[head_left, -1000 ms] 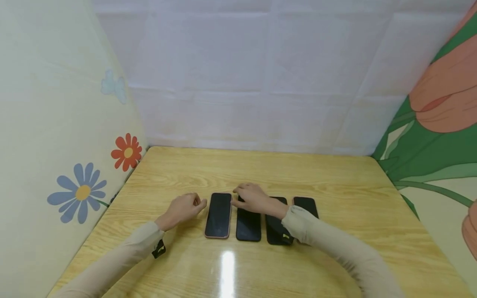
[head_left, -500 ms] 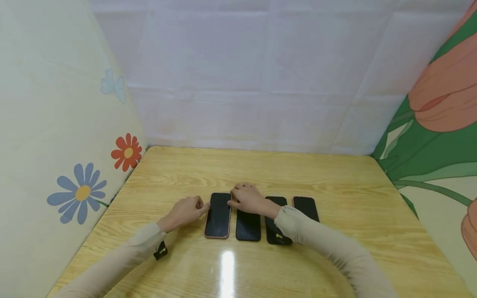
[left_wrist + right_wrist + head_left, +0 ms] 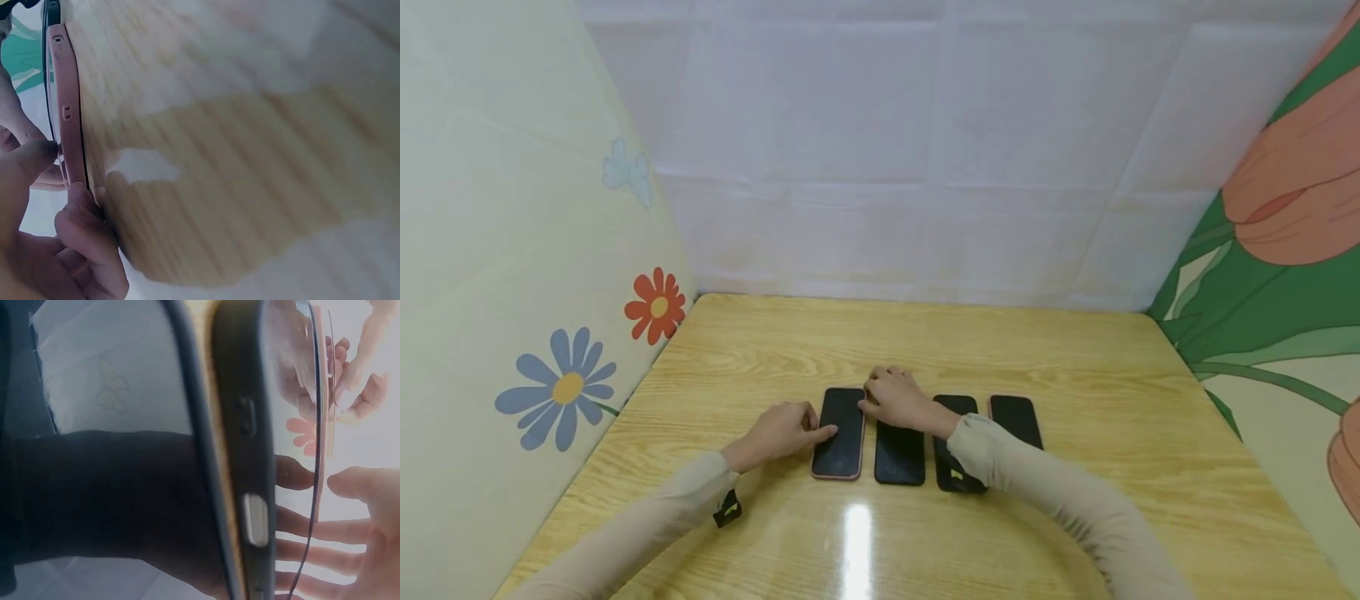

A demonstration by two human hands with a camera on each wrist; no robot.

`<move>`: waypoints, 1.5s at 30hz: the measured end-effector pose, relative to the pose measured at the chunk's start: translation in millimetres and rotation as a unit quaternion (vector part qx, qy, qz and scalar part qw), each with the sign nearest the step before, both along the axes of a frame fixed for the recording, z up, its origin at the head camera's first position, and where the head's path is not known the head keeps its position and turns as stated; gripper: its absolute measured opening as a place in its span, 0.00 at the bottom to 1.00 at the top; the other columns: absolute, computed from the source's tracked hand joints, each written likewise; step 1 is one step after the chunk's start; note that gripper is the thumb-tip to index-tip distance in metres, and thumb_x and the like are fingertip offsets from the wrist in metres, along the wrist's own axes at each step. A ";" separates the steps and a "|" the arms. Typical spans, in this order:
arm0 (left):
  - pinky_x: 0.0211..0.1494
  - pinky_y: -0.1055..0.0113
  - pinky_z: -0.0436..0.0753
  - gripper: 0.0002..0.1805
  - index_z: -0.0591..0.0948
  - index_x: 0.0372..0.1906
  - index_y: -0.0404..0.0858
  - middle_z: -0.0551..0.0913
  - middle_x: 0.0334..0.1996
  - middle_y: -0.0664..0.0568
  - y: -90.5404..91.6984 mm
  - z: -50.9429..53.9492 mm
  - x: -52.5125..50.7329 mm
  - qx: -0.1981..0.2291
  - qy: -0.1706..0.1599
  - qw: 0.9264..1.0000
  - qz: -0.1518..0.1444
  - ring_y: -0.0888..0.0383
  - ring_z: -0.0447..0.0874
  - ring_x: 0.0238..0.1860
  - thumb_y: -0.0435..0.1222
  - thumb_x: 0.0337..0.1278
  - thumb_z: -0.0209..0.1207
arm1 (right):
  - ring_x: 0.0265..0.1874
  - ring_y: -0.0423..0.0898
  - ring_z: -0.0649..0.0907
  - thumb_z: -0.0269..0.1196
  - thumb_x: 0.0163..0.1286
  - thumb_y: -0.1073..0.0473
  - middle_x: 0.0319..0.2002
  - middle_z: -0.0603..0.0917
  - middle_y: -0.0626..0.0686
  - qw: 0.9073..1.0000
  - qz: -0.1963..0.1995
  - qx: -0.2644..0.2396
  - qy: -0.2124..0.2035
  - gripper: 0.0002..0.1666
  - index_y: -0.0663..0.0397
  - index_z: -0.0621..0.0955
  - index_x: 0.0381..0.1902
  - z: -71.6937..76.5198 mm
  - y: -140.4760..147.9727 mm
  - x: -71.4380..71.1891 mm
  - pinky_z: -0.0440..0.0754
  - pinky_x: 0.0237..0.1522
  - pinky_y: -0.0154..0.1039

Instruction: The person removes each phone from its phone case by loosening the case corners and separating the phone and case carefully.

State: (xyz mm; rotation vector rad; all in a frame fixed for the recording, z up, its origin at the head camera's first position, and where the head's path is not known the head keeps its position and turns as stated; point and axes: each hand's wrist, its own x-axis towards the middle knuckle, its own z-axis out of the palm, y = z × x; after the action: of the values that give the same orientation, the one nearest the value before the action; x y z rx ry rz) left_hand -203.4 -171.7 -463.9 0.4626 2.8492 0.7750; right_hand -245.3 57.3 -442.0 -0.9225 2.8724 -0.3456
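A pink-edged smartphone (image 3: 839, 454) lies screen up, leftmost in a row of phones. My left hand (image 3: 780, 432) is at its left side, thumb over the screen and index finger curled against the pink side (image 3: 70, 106), pinching that edge. My right hand (image 3: 898, 400) reaches over the top of the black smartphone (image 3: 899, 458) beside it and hides that end. Its thumb tip is at the pink-edged phone's right edge; the right wrist view shows the thumb and fingers extended and mirrored in a dark screen, where contact is hard to tell.
Further right lie another black smartphone (image 3: 955, 454), partly under the right forearm, and a pink-edged smartphone (image 3: 1013, 417). All rest on a wooden table (image 3: 1075, 358). A white cloth (image 3: 887, 167) hangs behind, with flower-printed panels at both sides.
My left hand has moved right, from beside the leftmost phone to its edge, with the thumb now over the screen. My right hand has shifted slightly left to that phone's right edge.
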 end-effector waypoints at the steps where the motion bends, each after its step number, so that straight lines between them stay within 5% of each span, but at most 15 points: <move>1: 0.21 0.70 0.70 0.19 0.78 0.27 0.44 0.75 0.17 0.60 0.1 -1.0 -0.7 0.000 0.001 1.000 0.000 0.63 0.70 0.17 0.53 0.59 0.65 | 0.53 0.57 0.75 0.61 0.74 0.47 0.54 0.77 0.55 1.000 -0.002 -0.002 0.001 0.15 0.52 0.84 0.43 0.3 -0.7 -0.1 0.70 0.57 0.58; 12: 0.20 0.70 0.68 0.19 0.77 0.26 0.43 0.75 0.16 0.59 2.1 -3.3 -1.9 0.012 -0.011 1.000 -0.004 0.64 0.69 0.16 0.53 0.59 0.66 | 0.51 0.59 0.74 0.63 0.70 0.54 0.48 0.78 0.57 0.994 -0.026 -0.096 -0.042 0.12 0.52 0.82 0.27 -2.9 -1.7 -2.9 0.69 0.51 0.58; 24: 0.21 0.70 0.68 0.20 0.78 0.31 0.41 0.76 0.19 0.57 3.3 1.0 -3.3 0.023 -0.040 0.999 0.006 0.63 0.70 0.18 0.54 0.60 0.65 | 0.49 0.59 0.74 0.62 0.69 0.56 0.47 0.79 0.58 0.988 -0.046 -0.137 -0.050 0.10 0.58 0.85 0.36 4.2 0.4 -3.1 0.70 0.52 0.61; 32: 0.20 0.69 0.71 0.20 0.78 0.33 0.37 0.78 0.19 0.54 2.1 3.1 -9.7 0.078 -0.094 0.992 -0.026 0.61 0.73 0.18 0.51 0.63 0.63 | 0.48 0.59 0.74 0.63 0.68 0.58 0.43 0.79 0.57 0.984 -0.066 -0.161 -0.033 0.09 0.58 0.86 0.39 5.8 1.6 -4.2 0.71 0.51 0.60; 38: 0.20 0.65 0.76 0.19 0.76 0.37 0.35 0.80 0.22 0.50 3.2 4.9 -11.4 0.110 -0.140 0.984 -0.008 0.58 0.77 0.19 0.48 0.61 0.66 | 0.45 0.58 0.75 0.63 0.67 0.60 0.41 0.80 0.57 0.985 -0.051 -0.161 -0.025 0.09 0.60 0.86 0.39 4.8 4.1 -3.3 0.73 0.50 0.58; 45: 0.20 0.67 0.74 0.20 0.74 0.37 0.35 0.80 0.22 0.50 3.8 7.1 -14.6 0.113 -0.138 0.984 -0.012 0.57 0.76 0.20 0.47 0.61 0.67 | 0.43 0.56 0.76 0.63 0.67 0.60 0.41 0.80 0.57 0.983 -0.045 -0.175 -0.022 0.10 0.62 0.85 0.40 5.3 7.8 -5.1 0.73 0.49 0.55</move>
State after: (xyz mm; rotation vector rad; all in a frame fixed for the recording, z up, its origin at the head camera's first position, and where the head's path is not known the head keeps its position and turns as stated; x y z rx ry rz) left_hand -218.0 -167.9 -456.8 0.3831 2.5077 1.0730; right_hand -250.5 65.1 -436.7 -0.8171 2.8686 -0.8901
